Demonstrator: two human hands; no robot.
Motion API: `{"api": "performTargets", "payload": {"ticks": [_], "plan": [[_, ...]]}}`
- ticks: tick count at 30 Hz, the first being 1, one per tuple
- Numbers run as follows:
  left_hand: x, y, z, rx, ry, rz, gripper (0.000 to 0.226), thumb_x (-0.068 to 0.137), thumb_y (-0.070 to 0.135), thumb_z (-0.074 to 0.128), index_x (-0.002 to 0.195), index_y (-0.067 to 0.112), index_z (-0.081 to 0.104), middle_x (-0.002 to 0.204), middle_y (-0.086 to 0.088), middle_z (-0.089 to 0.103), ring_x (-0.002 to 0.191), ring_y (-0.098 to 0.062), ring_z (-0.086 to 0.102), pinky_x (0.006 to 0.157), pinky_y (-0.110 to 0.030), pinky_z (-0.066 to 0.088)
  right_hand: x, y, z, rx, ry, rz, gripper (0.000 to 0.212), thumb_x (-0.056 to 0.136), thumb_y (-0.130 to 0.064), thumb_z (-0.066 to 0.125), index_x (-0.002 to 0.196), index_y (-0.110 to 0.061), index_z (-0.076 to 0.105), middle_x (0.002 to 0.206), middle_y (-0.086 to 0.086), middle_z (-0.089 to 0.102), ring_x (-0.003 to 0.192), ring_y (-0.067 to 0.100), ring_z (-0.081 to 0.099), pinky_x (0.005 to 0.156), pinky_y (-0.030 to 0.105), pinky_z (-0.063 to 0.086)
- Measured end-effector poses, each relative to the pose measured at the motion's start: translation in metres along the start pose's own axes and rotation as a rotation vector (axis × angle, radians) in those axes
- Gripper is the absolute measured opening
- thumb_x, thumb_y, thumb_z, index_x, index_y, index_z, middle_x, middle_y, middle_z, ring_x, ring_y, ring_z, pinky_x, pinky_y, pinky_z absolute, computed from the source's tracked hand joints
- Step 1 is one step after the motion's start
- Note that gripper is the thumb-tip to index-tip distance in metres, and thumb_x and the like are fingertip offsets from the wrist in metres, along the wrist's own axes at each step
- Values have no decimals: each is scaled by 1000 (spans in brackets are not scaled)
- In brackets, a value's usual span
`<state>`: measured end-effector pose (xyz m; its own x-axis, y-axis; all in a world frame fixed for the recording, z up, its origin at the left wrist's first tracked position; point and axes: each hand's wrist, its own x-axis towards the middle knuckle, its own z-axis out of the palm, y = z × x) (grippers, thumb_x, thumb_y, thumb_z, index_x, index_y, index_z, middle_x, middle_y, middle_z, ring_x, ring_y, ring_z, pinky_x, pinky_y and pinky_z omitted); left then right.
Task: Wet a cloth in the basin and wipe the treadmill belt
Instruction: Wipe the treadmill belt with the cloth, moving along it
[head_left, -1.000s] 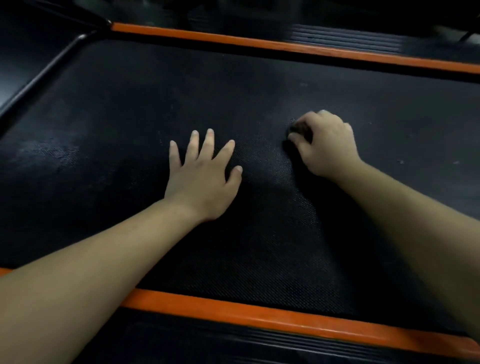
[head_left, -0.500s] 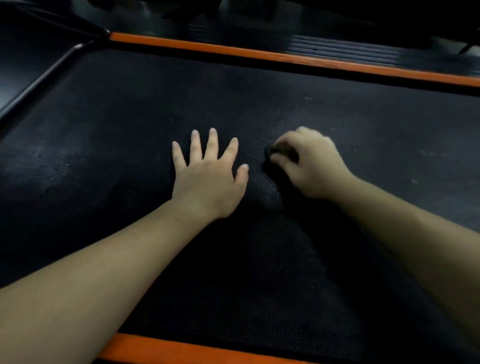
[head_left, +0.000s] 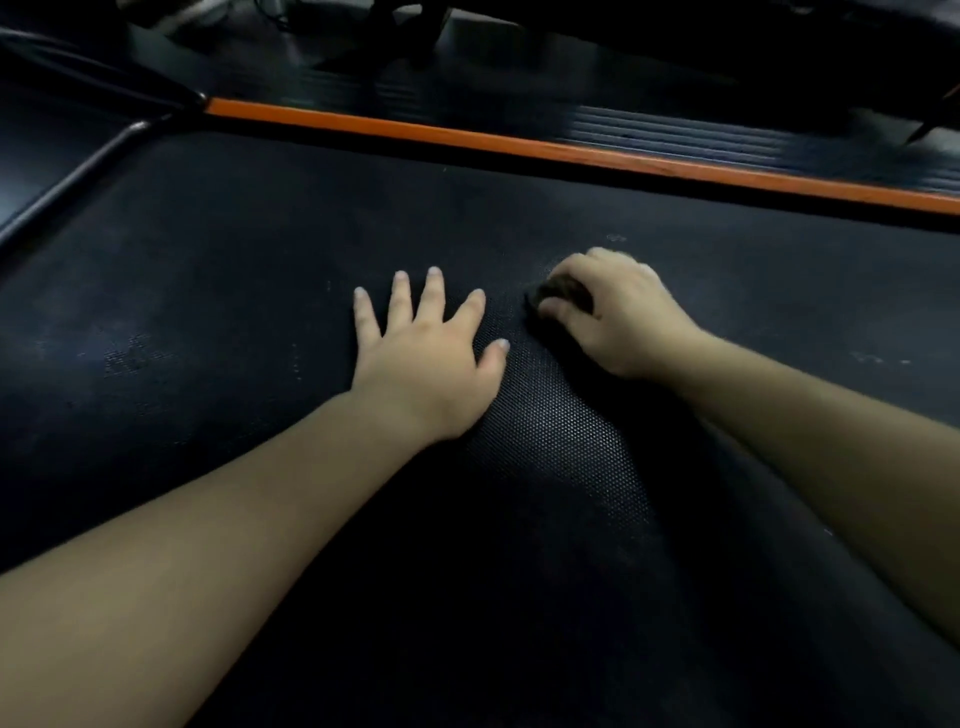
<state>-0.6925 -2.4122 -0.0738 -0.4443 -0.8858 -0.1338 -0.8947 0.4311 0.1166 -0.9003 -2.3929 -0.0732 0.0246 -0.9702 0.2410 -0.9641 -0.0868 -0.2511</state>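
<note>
Black textured treadmill belt (head_left: 545, 467) lies under me. My left hand (head_left: 423, 358) presses flat, fingers spread, near the middle. My right hand (head_left: 618, 317) grips the dark cloth (head_left: 563, 296) just beside it; firm overlapping strokes toward the orange edge strip (head_left: 571, 148) should clean best.

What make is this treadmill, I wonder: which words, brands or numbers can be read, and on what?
None can be read. The treadmill belt shows only pale smudges, the orange rail is plain, and the dark cloth in the right hand bears no label.
</note>
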Motion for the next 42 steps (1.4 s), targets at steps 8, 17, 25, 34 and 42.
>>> {"api": "performTargets", "payload": {"ticks": [8,17,25,34,42], "plan": [[8,-3,13,13,72,43,69,97,64,12,160,37,2,170,-6,-8,154,-32,-16,120,-62,-10,46,24,9,-16,111,272,31,93,-46,56,116,-26,62,118,7,62,114,32,55,97,45,41],[6,-3,13,5,104,50,68,97,64,9,159,37,-1,169,-5,-10,154,-30,-18,120,-60,-11,106,68,6,-42,186,490,38,95,-48,53,122,-22,60,127,11,61,119,36,53,99,43,37],[6,-3,12,7,113,42,73,91,64,4,159,37,-2,169,-4,-11,153,-29,-19,120,-59,-12,114,44,24,-79,157,214,32,92,-48,57,113,-25,64,118,8,64,114,33,55,94,42,39],[4,-2,10,-3,111,39,73,91,65,3,158,38,-4,169,-2,-13,153,-27,-21,120,-58,-14,104,57,8,69,48,178,22,88,-47,66,97,-28,63,97,-6,62,103,24,60,94,41,45],[5,-1,10,2,106,31,73,90,65,2,158,39,-6,169,-2,-14,153,-27,-21,121,-57,-14,88,79,-5,-3,132,302,30,88,-47,65,105,-22,67,111,5,69,106,30,61,93,41,47]]}}
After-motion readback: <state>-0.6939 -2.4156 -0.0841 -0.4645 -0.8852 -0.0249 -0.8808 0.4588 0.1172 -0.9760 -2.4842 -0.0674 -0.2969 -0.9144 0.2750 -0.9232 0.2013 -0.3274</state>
